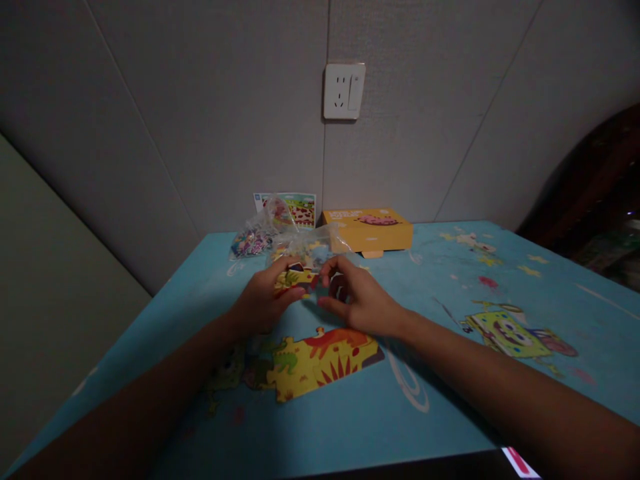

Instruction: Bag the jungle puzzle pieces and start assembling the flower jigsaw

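Grey panelled wall (200,133) across the back. Blue tabletop with cartoon prints (450,413) fills the lower view, with a yellow square cartoon figure print (505,333) on its right side. Flat joined strip of yellow, red and green jigsaw pieces (320,363) lies on the table just in front of my hands, nearer to me. Yellow cardboard box (370,230) sits at the far edge against the wall, right of centre. Clear plastic bags of loose coloured puzzle pieces (280,243) lie left of the box, just beyond my hands. Small colourful picture card (300,208) leans upright on the wall behind the bags. White wall socket with switch (344,91) is above the box. My left hand (263,303) is curled, thumb and fingers closed on a small yellow and dark jigsaw piece (296,277), held just above the table, mid-table, between both hands and in front of the bags. My right hand (360,303) is half curled, its fingertips at the piece's right edge; I cannot tell if it actually pinches it. Both forearms are low over the table.
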A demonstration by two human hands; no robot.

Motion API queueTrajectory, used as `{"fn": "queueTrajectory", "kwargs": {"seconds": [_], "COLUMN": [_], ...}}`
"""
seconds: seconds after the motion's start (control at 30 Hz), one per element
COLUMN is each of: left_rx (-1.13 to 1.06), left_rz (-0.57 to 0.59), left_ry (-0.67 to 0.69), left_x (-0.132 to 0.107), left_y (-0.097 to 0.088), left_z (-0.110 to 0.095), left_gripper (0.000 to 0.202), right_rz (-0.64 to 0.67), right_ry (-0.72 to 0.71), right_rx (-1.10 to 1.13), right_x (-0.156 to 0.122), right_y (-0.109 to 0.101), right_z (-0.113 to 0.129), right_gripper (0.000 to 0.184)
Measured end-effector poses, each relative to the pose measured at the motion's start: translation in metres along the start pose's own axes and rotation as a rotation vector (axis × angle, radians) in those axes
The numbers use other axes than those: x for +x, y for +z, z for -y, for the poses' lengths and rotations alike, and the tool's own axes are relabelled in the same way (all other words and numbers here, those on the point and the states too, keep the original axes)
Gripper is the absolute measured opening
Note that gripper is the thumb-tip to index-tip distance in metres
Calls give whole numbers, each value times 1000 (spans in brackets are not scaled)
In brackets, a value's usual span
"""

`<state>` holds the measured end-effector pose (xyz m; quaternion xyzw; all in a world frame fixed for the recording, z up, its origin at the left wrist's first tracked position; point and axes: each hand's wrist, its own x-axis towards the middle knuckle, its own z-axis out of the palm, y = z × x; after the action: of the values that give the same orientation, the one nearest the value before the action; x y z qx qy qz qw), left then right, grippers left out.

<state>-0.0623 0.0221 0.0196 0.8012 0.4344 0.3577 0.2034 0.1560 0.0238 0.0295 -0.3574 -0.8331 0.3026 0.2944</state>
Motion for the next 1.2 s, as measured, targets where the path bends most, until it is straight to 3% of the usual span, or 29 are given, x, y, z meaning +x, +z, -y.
{"fn": "queueTrajectory", "kwargs": {"seconds": [0.1, 0.2, 0.27, 0.43, 0.73, 0.83, 0.97, 1.1, 1.2], "left_rx": [32, 132, 174, 155, 154, 75, 12, 54, 33], "left_rz": [-32, 99, 157, 146, 121, 169, 242, 131, -62], "left_ry": [-32, 72, 146, 123, 46, 62, 97, 15, -66], "left_x": [1, 1, 1, 1, 2, 1, 0, 0, 1], "left_y": [-2, 1, 3, 4, 1, 0, 0, 0, -3], "left_z": [3, 5, 6, 8, 0, -2, 2, 3, 3], "left_gripper": [32, 22, 19, 26, 30, 39, 31, 28, 30], "right_rz": [130, 329, 362, 341, 278, 226, 142, 29, -82], "right_ry": [-114, -249, -285, -261, -106, -43, -13, -3, 21], "right_rx": [-188, -238, -234, -279, -290, -268, -280, -302, -326], "right_x": [-4, -8, -10, -9, -4, -2, -1, -3, -6], "right_y": [-1, 8, 17, 30, 16, 13, 15, 18, 19], "right_z": [6, 9, 11, 18, 9, 3, 0, 6, 16], "right_gripper": [33, 57, 71, 66, 54, 46, 31, 33, 42]}}
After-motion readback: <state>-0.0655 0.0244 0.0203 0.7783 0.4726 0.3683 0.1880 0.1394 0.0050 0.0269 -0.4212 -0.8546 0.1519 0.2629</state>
